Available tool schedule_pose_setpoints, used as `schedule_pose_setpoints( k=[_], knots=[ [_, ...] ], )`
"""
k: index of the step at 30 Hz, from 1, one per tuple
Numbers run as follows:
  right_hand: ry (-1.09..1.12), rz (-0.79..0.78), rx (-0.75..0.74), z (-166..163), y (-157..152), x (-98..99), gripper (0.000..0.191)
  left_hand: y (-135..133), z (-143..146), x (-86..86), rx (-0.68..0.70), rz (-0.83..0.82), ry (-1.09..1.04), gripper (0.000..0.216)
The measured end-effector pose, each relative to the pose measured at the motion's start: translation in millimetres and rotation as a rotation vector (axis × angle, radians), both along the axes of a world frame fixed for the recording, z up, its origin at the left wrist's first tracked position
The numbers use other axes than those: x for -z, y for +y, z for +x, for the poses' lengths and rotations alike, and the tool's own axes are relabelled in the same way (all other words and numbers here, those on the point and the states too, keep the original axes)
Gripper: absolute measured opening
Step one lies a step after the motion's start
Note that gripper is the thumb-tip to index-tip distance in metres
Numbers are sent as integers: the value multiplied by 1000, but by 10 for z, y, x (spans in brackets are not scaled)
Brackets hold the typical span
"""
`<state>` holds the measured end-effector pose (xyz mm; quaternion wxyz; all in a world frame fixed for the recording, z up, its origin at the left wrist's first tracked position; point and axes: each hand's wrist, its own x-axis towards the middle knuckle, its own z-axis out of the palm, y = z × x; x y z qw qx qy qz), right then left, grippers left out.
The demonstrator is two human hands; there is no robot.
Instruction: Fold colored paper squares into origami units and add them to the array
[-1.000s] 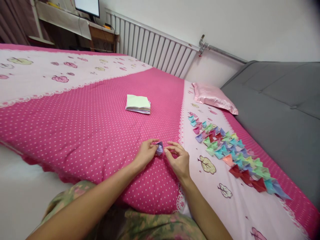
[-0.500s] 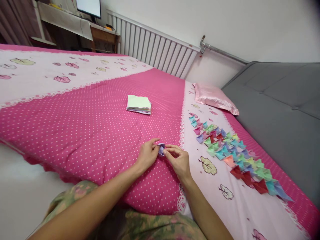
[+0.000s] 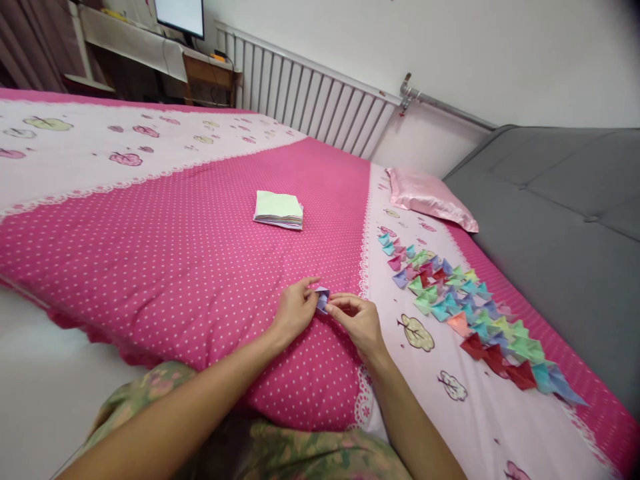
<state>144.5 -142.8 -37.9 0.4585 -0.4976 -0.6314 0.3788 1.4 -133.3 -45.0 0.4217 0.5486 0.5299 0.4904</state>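
Note:
A small folded piece of purple paper (image 3: 323, 300) is held between my two hands, just above the near part of the bed. My left hand (image 3: 297, 308) pinches its left side, and my right hand (image 3: 356, 321) grips its right side with thumb and fingers. Part of the paper is hidden by the fingertips. To the right, several folded paper boats (image 3: 465, 300) in many colours stand in close rows on the pale strip of the bedspread. A stack of square paper (image 3: 278, 208) with a pale green top sheet lies beyond my hands.
The pink dotted bedspread (image 3: 175, 253) covers the bed. A pink pillow (image 3: 430, 197) leans near the grey padded headboard (image 3: 560, 193). Against the wall stands a white radiator (image 3: 305, 87), with a desk and monitor (image 3: 180, 17) at the far left.
Almost nothing differs. The view has shifted very slightly, and both hands keep hold of the purple paper in the same spot.

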Motion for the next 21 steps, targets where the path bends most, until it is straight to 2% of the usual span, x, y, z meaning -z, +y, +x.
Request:
schedule_pose_setpoints(
  k=[11,21],
  knots=[
    [9,66,48,-32,-6,-8,21,29,6,89,29,-47,-131,38],
    [-86,160,65,-44,-27,-34,19,12,12,41,31,-73,-222,37]
  ],
)
